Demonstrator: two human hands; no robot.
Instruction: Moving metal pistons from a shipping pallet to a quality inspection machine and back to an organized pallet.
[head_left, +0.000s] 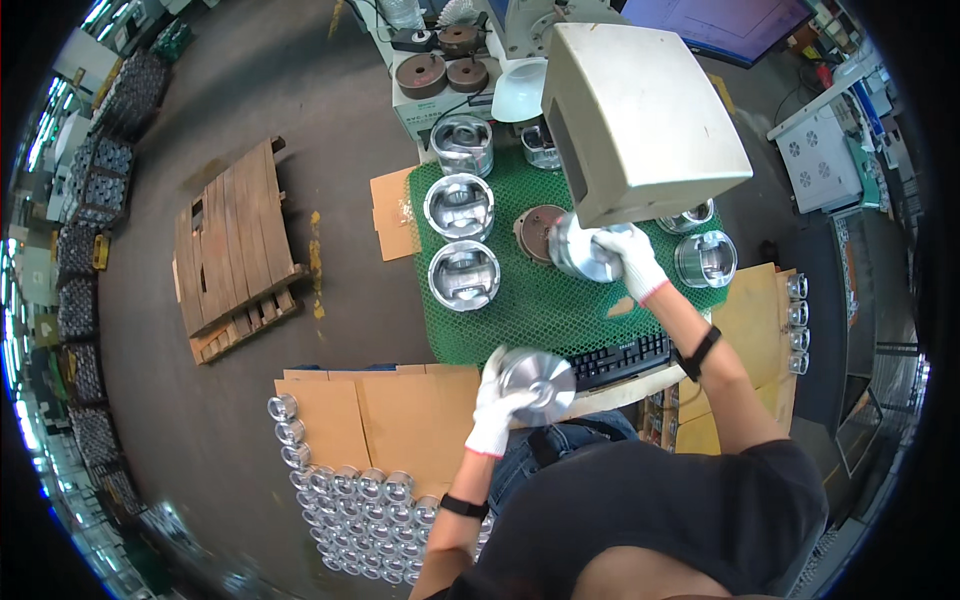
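Note:
My left hand [494, 402], in a white glove, holds a shiny metal piston [538, 381] with its flat crown up, over the front edge of the green mesh mat [540, 310]. My right hand [632, 255], also gloved, grips a second piston [583, 247] on its side, right below the beige machine housing [640, 115] and beside a brown round fixture [537, 232]. Three more pistons [463, 208] stand open side up in a column on the mat's left.
A black keyboard [620, 360] lies at the mat's front edge. Two pistons [705, 258] stand right of my right hand. Rows of pistons [365, 510] sit on cardboard at lower left. A wooden pallet [235, 250] lies on the floor to the left.

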